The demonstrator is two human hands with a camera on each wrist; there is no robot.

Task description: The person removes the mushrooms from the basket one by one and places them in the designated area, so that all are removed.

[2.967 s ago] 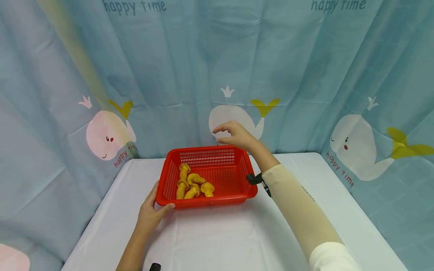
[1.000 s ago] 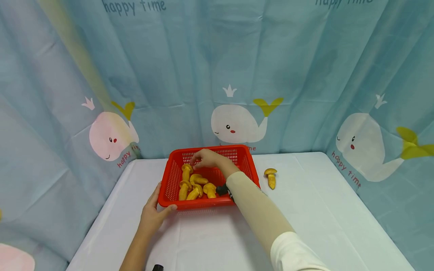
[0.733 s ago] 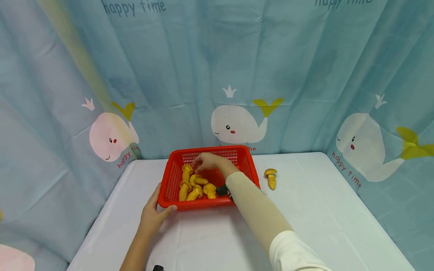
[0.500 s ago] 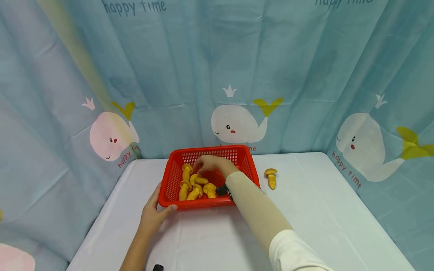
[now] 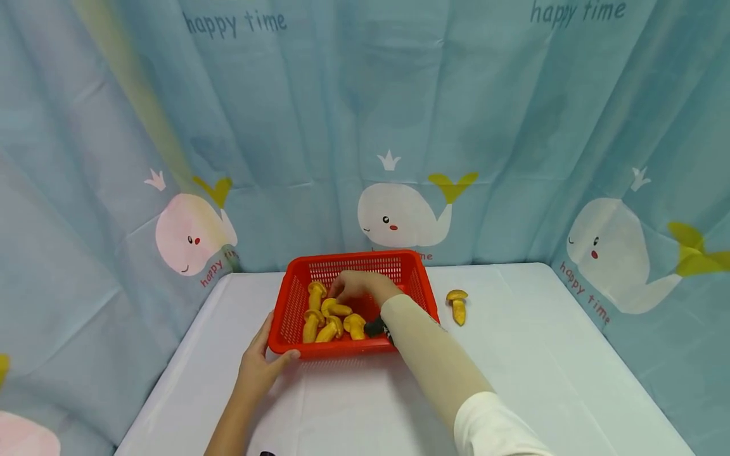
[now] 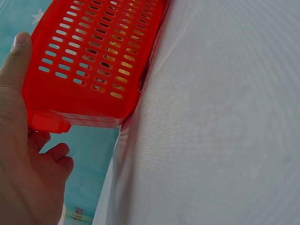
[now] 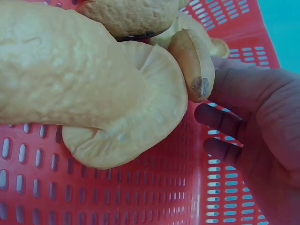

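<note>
My left hand (image 5: 255, 373) grips the near left corner of a red plastic basket (image 5: 353, 349), thumb at the rim. In the left wrist view its fingers curl below the rim of that corner. Several yellow-brown mushrooms (image 5: 355, 326) lie in the basket's left half. My right hand (image 5: 360, 286) reaches down inside, beside the back mushrooms. In the right wrist view, a mushroom cap (image 7: 192, 65) hides the tip of its upper finger, while two lower fingers hang curled. Whether it pinches that mushroom, I cannot tell. A large mushroom (image 7: 84, 70) fills the foreground there.
A single mushroom (image 5: 457, 306) lies on the white tablecloth (image 5: 513, 354) right of the basket. Behind the table hangs a blue curtain (image 5: 319, 126) printed with whales. A small black object (image 5: 267, 453) shows at the bottom edge.
My right hand has come from above the basket's back right rim down into the basket, then lower beside the mushrooms. The mushroom on the table has come into view. The left hand keeps its hold.
</note>
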